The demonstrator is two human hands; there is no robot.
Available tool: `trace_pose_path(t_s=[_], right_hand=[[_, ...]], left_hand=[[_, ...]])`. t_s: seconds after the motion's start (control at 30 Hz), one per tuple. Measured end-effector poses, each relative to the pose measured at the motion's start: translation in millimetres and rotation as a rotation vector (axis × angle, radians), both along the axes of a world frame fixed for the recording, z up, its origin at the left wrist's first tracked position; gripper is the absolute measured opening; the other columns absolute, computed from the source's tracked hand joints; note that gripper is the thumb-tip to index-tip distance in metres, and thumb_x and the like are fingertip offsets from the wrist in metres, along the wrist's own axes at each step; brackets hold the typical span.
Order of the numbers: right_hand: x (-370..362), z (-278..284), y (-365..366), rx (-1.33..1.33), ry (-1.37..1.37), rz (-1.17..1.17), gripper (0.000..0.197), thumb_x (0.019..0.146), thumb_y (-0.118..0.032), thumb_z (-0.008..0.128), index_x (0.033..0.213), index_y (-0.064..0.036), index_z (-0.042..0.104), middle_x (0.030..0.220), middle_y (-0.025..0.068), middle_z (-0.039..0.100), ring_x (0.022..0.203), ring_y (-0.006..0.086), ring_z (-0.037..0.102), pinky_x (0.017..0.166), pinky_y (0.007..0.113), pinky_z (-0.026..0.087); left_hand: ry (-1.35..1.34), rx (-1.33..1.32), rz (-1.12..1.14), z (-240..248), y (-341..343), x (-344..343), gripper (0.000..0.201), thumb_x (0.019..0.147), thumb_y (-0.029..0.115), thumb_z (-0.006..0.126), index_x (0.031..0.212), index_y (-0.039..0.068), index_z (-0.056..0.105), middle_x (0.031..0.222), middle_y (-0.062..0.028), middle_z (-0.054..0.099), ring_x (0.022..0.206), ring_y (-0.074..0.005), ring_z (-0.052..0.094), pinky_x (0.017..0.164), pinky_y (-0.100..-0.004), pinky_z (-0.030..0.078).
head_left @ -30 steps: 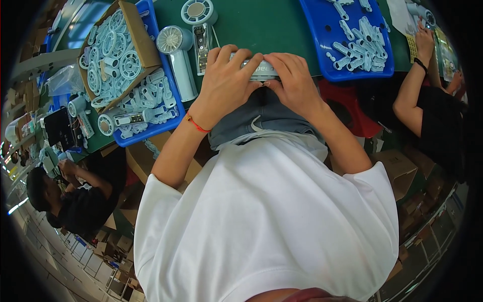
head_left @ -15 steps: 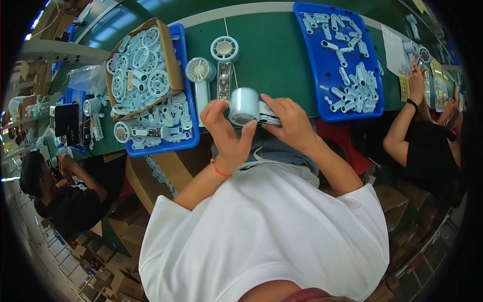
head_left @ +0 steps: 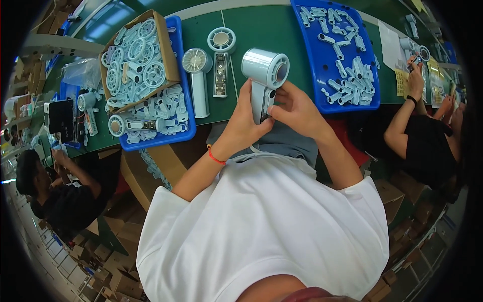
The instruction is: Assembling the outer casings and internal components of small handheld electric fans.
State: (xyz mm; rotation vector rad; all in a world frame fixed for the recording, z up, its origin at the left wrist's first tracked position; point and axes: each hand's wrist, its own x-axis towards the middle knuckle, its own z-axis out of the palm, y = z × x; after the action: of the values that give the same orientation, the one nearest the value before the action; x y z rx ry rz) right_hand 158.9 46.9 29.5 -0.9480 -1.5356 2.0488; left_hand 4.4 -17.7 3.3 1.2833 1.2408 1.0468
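A light blue handheld fan (head_left: 262, 68) stands tilted between my hands, its round head up and its handle down. My left hand (head_left: 246, 118) is closed round the left side of the handle. From the other side, my right hand (head_left: 294, 108) grips the handle, thumb on its front near a dark button. Part of the handle is hidden by my fingers. Left of my hands, on the table, lie a second handheld fan (head_left: 199, 83) and a fan with its handle open (head_left: 220, 60), showing the circuit board inside.
To the left, a blue tray (head_left: 187, 132) bears a cardboard box (head_left: 172, 48) of fan rings and loose parts. At the right, another blue tray (head_left: 318, 75) holds small handle parts. People work on both sides of the green table (head_left: 266, 30).
The fan has swung from lying sideways to upright, its head now raised and turned right. My left hand has moved from beside the head to the handle.
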Motion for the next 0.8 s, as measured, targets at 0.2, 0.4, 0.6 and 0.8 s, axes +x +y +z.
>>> trace_pose_path(t_s=[0.2,0.4,0.6,0.8], right_hand=[[-4.2,-9.4,-3.7,0.068,-0.109,-0.078,0.057,0.072,0.005,0.046,0.127,0.0038,0.036,0.118,0.0152,0.049,0.109,0.0223,0.052,0.089,0.033,0.045],[-5.6,5.0,-2.7,0.257,-0.355,0.011,0.050,0.074,-0.001,0.050,0.123,0.0041,0.041,0.114,0.0137,0.053,0.105,0.0206,0.054,0.087,0.032,0.045],[-26.9,-28.2,-6.7,0.023,0.220,-0.320,0.043,0.072,-0.013,0.071,0.110,-0.0002,0.055,0.112,0.0096,0.055,0.104,0.0177,0.054,0.084,0.033,0.046],[-18.5,-34.3,20.4,0.628,0.186,-0.519,0.032,0.078,-0.007,0.064,0.107,-0.0049,0.050,0.100,0.0066,0.055,0.092,0.0134,0.054,0.081,0.029,0.046]], left_hand=[[0.154,0.032,0.015,0.4,-1.0,6.3,0.085,0.070,0.004,0.064,0.135,-0.005,0.010,0.124,-0.0216,0.037,0.115,-0.0320,0.042,0.095,-0.0367,0.038],[0.136,0.032,0.148,-12.3,-2.4,13.8,0.087,0.067,0.002,0.067,0.134,-0.006,0.013,0.127,-0.0272,0.032,0.118,-0.0402,0.037,0.090,-0.0416,0.041],[0.519,0.467,0.130,-12.4,11.9,19.1,0.086,0.064,-0.002,0.069,0.135,-0.001,0.020,0.125,-0.0207,0.027,0.114,-0.0381,0.037,0.089,-0.0417,0.043],[0.121,0.393,0.406,-45.0,6.7,8.5,0.058,0.069,-0.002,0.066,0.122,0.001,0.042,0.114,-0.0162,0.041,0.087,-0.0235,0.054,0.072,-0.0312,0.046]])
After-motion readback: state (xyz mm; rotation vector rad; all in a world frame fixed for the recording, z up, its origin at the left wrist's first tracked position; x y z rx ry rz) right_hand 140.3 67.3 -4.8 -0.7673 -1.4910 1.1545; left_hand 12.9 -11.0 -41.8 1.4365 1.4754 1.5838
